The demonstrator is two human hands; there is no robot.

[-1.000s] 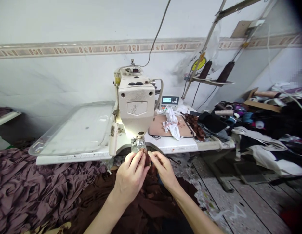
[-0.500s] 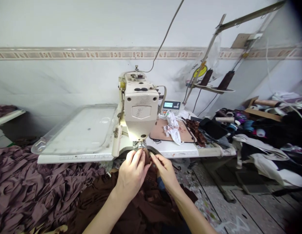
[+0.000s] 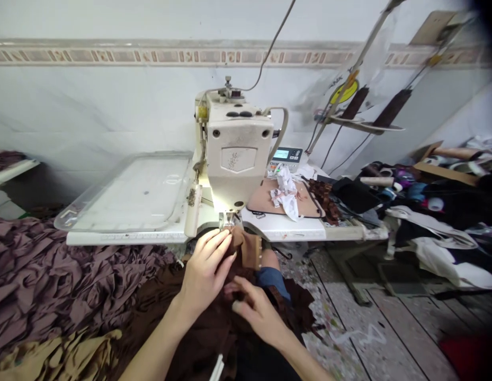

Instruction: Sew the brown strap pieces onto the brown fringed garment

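Observation:
Just below the presser foot of the sewing machine point(image 3: 238, 153), my left hand point(image 3: 206, 264) has its fingers closed on the edge of a piece of brown fabric point(image 3: 251, 250). The fabric hangs off to the right with a row of small tabs along its edge. Lower down, my right hand point(image 3: 259, 312) is over the dark brown fabric pile point(image 3: 208, 341) on my lap. Its fingers are apart, slightly blurred, with nothing seen in them. A thin white stick-like item point(image 3: 216, 368) shows at the bottom edge.
A clear plastic lid point(image 3: 128, 193) lies on the table's left side. White scraps point(image 3: 286, 193) rest on a tan pad by the control panel point(image 3: 286, 154). Mauve fabric point(image 3: 71, 286) and tan fabric point(image 3: 66, 357) are heaped left. Thread cones point(image 3: 392, 108) stand at right.
My right hand has let go near the presser foot and moved down towards my lap. The fabric's tabbed edge now shows. My left hand stays at the foot; the view has shifted.

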